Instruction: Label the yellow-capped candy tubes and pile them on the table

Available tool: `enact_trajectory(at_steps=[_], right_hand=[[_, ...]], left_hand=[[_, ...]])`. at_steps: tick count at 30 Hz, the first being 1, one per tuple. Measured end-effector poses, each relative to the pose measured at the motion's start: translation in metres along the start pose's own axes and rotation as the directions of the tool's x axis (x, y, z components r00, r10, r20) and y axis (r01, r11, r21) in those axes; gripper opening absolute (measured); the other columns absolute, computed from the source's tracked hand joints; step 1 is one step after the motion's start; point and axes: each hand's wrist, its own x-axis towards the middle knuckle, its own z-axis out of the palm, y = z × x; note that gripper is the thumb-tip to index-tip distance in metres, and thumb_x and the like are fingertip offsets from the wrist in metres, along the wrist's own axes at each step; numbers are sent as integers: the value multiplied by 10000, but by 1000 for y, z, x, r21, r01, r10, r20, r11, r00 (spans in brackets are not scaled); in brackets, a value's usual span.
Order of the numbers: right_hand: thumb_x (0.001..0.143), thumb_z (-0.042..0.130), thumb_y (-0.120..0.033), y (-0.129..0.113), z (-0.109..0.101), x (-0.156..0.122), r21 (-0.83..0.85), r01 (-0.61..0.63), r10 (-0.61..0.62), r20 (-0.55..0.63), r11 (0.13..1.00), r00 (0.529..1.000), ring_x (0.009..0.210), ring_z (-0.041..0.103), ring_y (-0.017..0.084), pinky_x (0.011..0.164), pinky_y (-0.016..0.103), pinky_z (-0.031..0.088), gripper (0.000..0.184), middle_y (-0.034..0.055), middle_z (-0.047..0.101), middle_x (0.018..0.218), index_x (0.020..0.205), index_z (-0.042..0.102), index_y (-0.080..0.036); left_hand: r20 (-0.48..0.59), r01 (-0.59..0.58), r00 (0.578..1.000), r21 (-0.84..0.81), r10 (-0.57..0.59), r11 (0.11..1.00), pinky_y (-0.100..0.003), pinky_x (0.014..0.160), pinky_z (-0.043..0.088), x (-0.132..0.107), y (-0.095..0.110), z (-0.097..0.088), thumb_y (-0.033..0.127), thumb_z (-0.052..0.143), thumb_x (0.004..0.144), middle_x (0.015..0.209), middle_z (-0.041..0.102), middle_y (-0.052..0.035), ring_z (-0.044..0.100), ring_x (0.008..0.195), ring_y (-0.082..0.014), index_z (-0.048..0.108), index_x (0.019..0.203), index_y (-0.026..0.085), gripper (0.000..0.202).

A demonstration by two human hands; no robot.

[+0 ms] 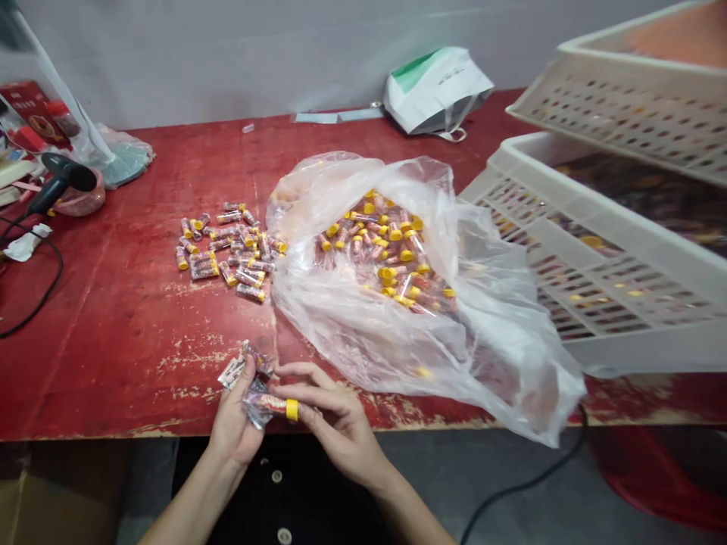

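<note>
My left hand (234,425) is closed on a bunch of printed wrapper sleeves (245,369) and the left end of a small tube (277,406) with a yellow cap. My right hand (332,425) pinches the same tube at its capped end. Both hands sit at the near edge of the red table (125,333). A pile of several small yellow-capped tubes (230,248) lies on the table beyond the hands. To the right of the pile, a clear plastic bag (409,318) lies open with many more such tubes (386,253) inside.
Two stacked white perforated crates (613,227) stand at the right. A white and green bag (435,89) lies at the back by the wall. A black heat gun (60,182) and its cable are at the far left, beside a pink tape roll.
</note>
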Motion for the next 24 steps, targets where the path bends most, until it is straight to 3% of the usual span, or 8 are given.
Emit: enact_trajectory(at_steps=[5, 10, 14, 17, 22, 24], right_hand=[[949, 542, -198, -2, -6, -2, -75, -15, 19, 61, 997, 998, 1251, 562, 215, 1053, 343, 447, 290, 66, 540, 1418, 1149, 722, -305], [956, 527, -207, 1, -11, 1, -86, 18, -13, 53, 996, 998, 1106, 636, 191, 971, 323, 500, 276, 84, 665, 1180, 1133, 728, -275], [952, 538, -227, 3, -12, 4, -84, 38, -32, 62, 996, 998, 1158, 622, 216, 984, 349, 500, 258, 92, 643, 1262, 1110, 738, -266], [948, 546, -234, 4, -11, 5, -88, 53, -52, 10, 995, 999, 1055, 662, 200, 911, 322, 536, 247, 90, 689, 1131, 1090, 747, -259], [956, 530, -268, 4, -11, 5, -43, -52, 53, 30, 998, 998, 932, 670, 171, 753, 258, 571, 248, 87, 667, 1032, 1068, 749, -234], [958, 527, -270, 3, -13, 4, -24, -88, 90, 81, 996, 993, 989, 669, 179, 810, 276, 572, 246, 89, 666, 1092, 1058, 748, -230]], left_hand=[[-61, 19, 998, 15, -18, 1000, -226, 583, 556, -3, -1, 0, 170, 719, 793, 790, 714, -59, 677, 653, -142, 687, 890, 108, 120], [-34, 44, 998, 16, -44, 999, -229, 583, 557, -6, -1, 3, 139, 729, 773, 788, 723, -69, 677, 641, -142, 692, 837, 101, 83], [-55, 47, 997, -7, -48, 999, -242, 608, 566, -8, -1, 3, 126, 726, 771, 813, 728, -72, 685, 665, -150, 694, 864, 102, 101], [-59, 78, 995, -5, -78, 997, -275, 660, 579, -9, -3, 3, 157, 727, 778, 835, 730, -68, 682, 667, -151, 694, 894, 112, 128], [-83, -79, 993, 3, 79, 997, -256, 687, 574, -8, -5, 4, 136, 758, 740, 827, 727, -41, 683, 688, -142, 680, 885, 134, 164], [-115, -105, 988, -3, 104, 994, -245, 679, 569, -7, -5, 4, 154, 767, 737, 806, 721, -35, 683, 688, -141, 675, 877, 133, 169]])
